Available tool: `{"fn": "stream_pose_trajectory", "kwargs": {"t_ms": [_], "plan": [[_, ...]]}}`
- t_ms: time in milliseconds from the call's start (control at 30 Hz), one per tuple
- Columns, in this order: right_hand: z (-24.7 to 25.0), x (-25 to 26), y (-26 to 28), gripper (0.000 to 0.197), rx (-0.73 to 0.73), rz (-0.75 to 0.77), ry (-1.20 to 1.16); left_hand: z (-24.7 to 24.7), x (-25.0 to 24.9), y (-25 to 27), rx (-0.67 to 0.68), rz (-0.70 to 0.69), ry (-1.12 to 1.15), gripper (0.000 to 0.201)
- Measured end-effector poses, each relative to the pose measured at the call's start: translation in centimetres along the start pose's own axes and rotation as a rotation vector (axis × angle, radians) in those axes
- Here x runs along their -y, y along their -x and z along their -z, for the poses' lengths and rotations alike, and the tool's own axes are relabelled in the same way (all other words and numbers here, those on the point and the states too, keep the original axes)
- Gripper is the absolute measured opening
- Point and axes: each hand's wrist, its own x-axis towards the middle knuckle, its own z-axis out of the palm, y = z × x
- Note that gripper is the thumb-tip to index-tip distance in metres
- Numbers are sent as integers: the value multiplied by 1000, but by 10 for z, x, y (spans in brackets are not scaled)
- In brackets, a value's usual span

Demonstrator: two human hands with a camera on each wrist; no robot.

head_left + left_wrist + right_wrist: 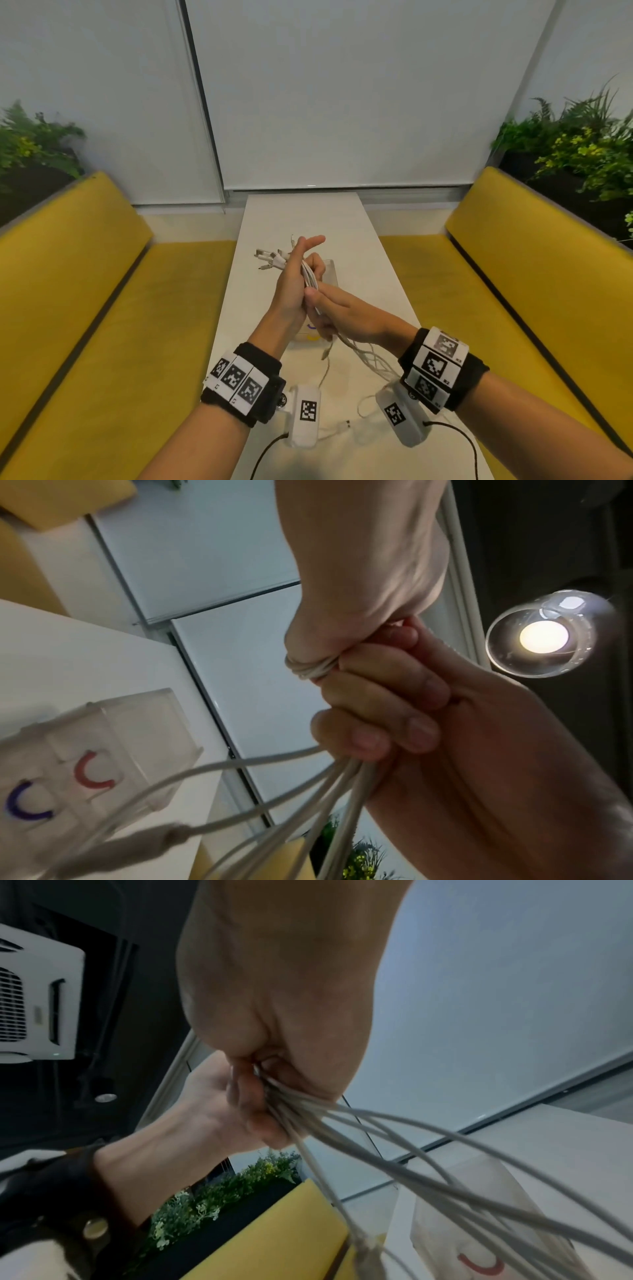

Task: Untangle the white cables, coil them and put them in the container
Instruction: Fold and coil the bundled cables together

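Note:
A bundle of white cables [310,274] is held up over the white table [301,212]. My left hand [294,274] grips its upper part with the index finger stretched out, and several plugs [270,258] stick out to the left. My right hand [337,310] grips the bundle just below, fingers curled round it [394,710]. The cables loop round the edge of my left hand [308,669] and fan out loose below [411,1150]. The clear container [330,270] stands on the table under both hands, with red and purple marks on its side [103,764].
Loose cable ends [373,363] trail onto the table near me, with one plug [346,424] lying flat. Yellow benches [85,291] flank the narrow table on both sides. Plants [582,144] stand behind the benches, and white blinds close off the far end.

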Motion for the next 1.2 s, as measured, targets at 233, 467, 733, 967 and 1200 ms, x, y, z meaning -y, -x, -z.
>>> {"fn": "stream_pose_trajectory", "kwargs": {"t_ms": [233, 467, 733, 967, 1200], "plan": [[4, -10, 1, 51, 63, 20, -42, -7, -33, 6, 154, -50, 261, 47], [23, -16, -4, 51, 119, -98, 23, -5, -50, 23, 405, 46, 298, 48], [58, -10, -30, 50, 311, -425, 458, 8, -41, 38, 888, 312, -84, 55], [76, 30, -24, 29, 509, -608, 407, 9, -21, 44, 813, 500, -722, 64], [74, 27, -16, 31, 446, -658, 139, 8, -13, 32, 615, 480, -915, 79]]}}
